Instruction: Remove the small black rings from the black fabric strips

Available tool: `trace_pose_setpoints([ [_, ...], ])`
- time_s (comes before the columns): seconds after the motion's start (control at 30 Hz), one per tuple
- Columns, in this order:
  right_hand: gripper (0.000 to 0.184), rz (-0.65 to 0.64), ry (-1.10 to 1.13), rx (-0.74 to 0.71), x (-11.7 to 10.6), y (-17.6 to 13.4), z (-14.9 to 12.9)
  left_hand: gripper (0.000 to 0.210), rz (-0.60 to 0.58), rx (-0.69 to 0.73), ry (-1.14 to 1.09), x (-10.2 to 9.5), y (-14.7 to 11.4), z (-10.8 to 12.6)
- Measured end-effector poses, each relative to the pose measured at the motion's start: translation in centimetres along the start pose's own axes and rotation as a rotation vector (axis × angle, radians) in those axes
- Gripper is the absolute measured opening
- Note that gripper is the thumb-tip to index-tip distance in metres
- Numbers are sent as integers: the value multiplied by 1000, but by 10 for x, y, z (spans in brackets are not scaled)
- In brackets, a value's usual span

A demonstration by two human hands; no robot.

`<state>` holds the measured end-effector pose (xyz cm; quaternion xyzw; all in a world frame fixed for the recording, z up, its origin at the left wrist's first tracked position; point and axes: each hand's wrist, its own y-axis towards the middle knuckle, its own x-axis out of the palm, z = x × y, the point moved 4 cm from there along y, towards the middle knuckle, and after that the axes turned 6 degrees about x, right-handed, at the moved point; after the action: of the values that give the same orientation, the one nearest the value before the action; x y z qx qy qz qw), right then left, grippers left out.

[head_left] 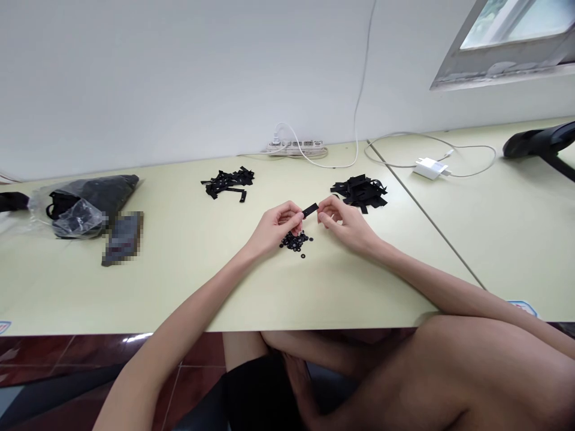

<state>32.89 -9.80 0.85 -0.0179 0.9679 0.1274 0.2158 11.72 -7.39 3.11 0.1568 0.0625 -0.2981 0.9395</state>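
Observation:
My left hand (281, 224) pinches a short black fabric strip (310, 210) between thumb and fingers, and the strip sticks out to the right. Close by its free end is my right hand (342, 218), with fingers curled and closed; what they hold, if anything, is too small to make out. Under and between the hands lies a small heap of black ring-shaped discs (295, 242), partly covered by my left fingers. A few single discs lie apart from the heap. Behind my right hand is a pile of black strips (363, 191).
Another pile of black strips (228, 181) lies at the back left. Further left are a plastic bag (83, 206) with black contents and a blurred dark item (123, 238). A power strip (296, 148), cables and a white charger (430, 168) lie along the wall.

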Motion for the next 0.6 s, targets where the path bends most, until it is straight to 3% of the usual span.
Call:
trace_pose_setpoints([
  [0.07, 21, 17, 121, -2, -1, 2, 1, 34, -25, 3, 2, 1, 0, 0],
  [0.17, 29, -90, 237, 14, 3, 2, -1, 35, -68, -3, 12, 2, -2, 1],
  [0.3, 30, -189, 120, 25, 10, 0, -3, 32, -112, -35, 98, 3, -5, 4],
  [0.47, 29, -233, 10, 24, 12, -3, -2, 27, -142, -43, 352, -1, -9, 8],
  [0.6, 27, -246, -18, 39, 11, -3, -2, 28, -155, -49, 392, -2, -10, 6],
])
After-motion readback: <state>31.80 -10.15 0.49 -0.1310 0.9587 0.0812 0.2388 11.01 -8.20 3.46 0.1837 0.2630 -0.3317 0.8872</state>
